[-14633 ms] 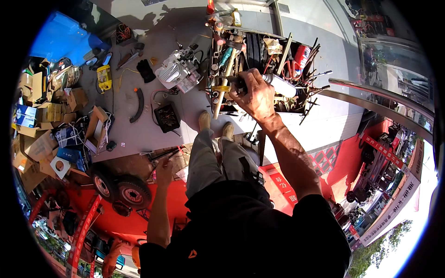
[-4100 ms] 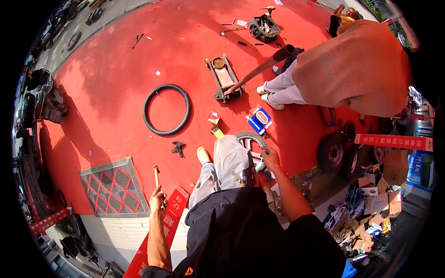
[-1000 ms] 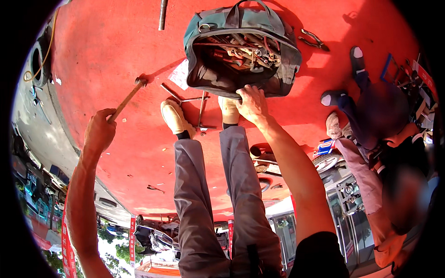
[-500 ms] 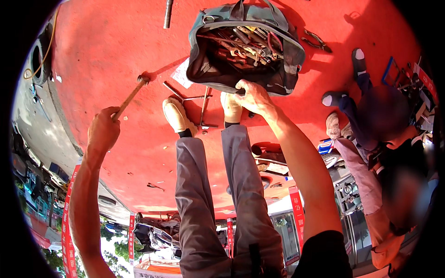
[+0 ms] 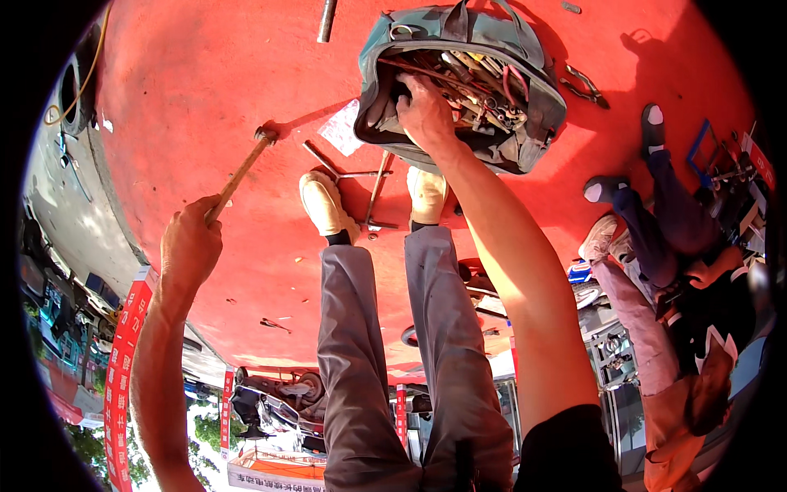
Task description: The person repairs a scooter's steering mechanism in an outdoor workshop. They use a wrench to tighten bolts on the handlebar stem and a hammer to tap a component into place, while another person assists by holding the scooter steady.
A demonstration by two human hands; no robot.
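My left hand is closed round the wooden handle of a hammer, whose dark head points up and away over the red ground. My right hand reaches into the left part of an open dark green tool bag, over its near rim. Its thumb and fingers are apart, with nothing visible between them; some fingertips are hard to see against the dark lining. Inside the bag, to the right of this hand, lies a jumble of hand tools, among them wrenches and red-handled pliers.
Crossed metal wrench bars lie between my shoes. A white paper sheet is left of the bag, pliers to its right, and a metal rod beyond. Two people, one a squatting person, are at the right.
My right hand has let go of the bag's near rim and moved inside the bag. The left hand still holds the hammer. The whole view has shifted slightly, with the bag further right.
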